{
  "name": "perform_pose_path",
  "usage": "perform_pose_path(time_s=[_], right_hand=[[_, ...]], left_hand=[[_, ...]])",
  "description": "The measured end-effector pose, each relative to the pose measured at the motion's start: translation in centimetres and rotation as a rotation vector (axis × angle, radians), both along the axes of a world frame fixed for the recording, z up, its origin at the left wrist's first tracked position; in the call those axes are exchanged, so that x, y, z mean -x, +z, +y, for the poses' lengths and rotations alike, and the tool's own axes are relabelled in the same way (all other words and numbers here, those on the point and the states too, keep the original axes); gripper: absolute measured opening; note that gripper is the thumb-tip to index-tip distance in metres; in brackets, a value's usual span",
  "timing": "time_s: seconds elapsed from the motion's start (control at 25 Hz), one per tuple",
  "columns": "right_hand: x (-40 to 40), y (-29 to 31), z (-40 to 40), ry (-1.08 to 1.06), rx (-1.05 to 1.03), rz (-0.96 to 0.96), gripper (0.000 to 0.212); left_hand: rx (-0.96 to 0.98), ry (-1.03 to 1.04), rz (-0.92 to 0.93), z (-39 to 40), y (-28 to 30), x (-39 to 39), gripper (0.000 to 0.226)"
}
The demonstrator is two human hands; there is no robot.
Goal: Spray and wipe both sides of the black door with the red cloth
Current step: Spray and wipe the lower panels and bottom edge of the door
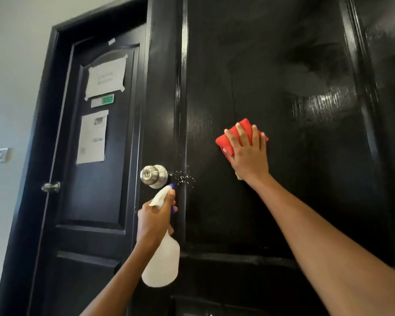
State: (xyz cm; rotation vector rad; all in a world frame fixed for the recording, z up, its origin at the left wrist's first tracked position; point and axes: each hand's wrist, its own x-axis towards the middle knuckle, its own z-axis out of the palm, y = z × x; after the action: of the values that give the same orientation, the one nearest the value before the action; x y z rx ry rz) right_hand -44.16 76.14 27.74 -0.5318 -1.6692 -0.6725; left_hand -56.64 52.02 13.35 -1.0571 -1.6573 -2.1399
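Observation:
The glossy black door fills the middle and right of the view, swung open toward me. My right hand presses a folded red cloth flat against the door's upper panel with straight fingers. My left hand grips the neck of a white spray bottle with a blue nozzle, pointed at the door just right of the silver knob. White spray droplets speckle the door beside the knob. Wet streaks shine on the panel at the upper right.
A second black door stands shut behind at the left, with several taped paper notices and its own silver knob. A pale wall with a light switch lies at the far left.

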Motion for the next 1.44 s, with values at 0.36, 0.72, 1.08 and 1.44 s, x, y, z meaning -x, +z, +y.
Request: perform_pose_path(time_s=[0.36,0.72,1.08,1.44], right_hand=[[9.0,-9.7,-5.2,0.235,-0.318,-0.598,0.059],[6.9,2.8,-5.2,0.01,-0.106,-0.42,0.061],[11.1,-9.6,-7.5,0.273,-0.169,-0.481,0.056],[10.6,0.1,-6.1,0.097,-0.291,-0.516,0.055]], left_hand=[[-0.001,0.093,-0.031,-1.4,-1.1,0.9,0.04],[0.011,0.108,0.028,-3.9,-0.5,0.7,0.035],[0.013,0.159,0.03,-4.5,-2.4,2.3,0.036],[0.036,0.169,0.023,-3.5,-2.7,2.6,0.038]])
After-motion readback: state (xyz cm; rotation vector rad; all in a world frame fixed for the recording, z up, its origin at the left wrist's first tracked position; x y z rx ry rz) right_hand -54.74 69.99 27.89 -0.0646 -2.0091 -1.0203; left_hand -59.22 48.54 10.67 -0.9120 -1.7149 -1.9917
